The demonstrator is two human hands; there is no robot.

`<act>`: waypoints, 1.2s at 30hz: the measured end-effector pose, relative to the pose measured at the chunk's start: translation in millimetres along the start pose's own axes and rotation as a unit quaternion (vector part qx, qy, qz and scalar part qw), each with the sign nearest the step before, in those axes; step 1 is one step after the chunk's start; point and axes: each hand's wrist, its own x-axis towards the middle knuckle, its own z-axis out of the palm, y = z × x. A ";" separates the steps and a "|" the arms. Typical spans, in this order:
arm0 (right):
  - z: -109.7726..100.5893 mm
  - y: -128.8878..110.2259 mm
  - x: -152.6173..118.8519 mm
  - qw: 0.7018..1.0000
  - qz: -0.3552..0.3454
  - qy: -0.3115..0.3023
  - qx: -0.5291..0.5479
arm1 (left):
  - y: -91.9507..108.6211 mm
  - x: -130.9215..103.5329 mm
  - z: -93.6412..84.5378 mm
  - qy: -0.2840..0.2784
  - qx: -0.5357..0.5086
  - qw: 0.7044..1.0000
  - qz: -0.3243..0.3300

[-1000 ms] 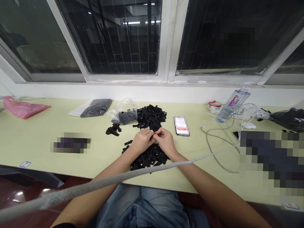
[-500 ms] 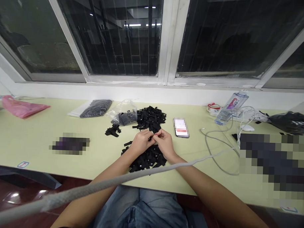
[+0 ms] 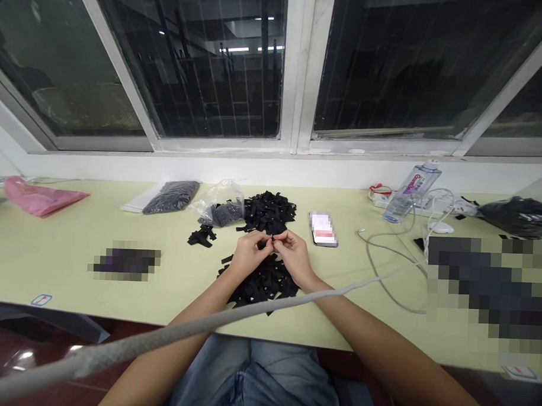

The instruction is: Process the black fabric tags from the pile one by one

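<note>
My left hand (image 3: 250, 252) and my right hand (image 3: 292, 254) meet fingertip to fingertip over the table, each closed in a pinch. Between the fingertips shows a small dark bit, apparently a black strip like those around it; the fingers hide most of it. Below the hands spreads a pile of short black strips (image 3: 268, 283) with small shiny spots. A second pile of black strips (image 3: 269, 210) lies just beyond the fingers. To the left sits a small cluster of black strips (image 3: 201, 236).
A clear bag with dark contents (image 3: 226, 212) and a packed dark bag (image 3: 172, 197) lie at back left. Right of the hands is a phone (image 3: 323, 230). Further right are a bottle (image 3: 411, 193) and cables (image 3: 371, 266). A grey cord (image 3: 231, 316) crosses in front of my forearms.
The fingertips have shifted slightly against each other, and the left fingers are a little more bent. The view has tilted slightly; the piles look the same.
</note>
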 end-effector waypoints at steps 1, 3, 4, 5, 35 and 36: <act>-0.1 0.6 0.3 1.000 0.001 -0.008 0.012 | -0.2 0.0 -0.5 0.004 -0.012 1.000 -0.012; -0.7 1.8 0.9 1.000 0.002 -0.020 0.019 | -1.2 -0.1 -0.9 0.008 -0.037 0.998 -0.040; -1.1 1.8 1.0 1.000 0.002 -0.022 0.013 | -1.8 -0.2 -0.9 0.008 -0.049 0.997 -0.054; -1.7 1.3 1.1 1.000 0.002 -0.023 0.004 | -2.5 -0.3 -0.8 0.008 -0.060 0.996 -0.068; -12.1 -19.0 9.5 0.994 -0.037 -0.052 -0.086 | -0.5 6.1 -6.8 -0.043 -0.241 0.955 -0.164; -12.4 -16.9 10.6 0.995 -0.029 -0.044 -0.081 | 0.1 6.4 -7.0 -0.045 -0.238 0.957 -0.163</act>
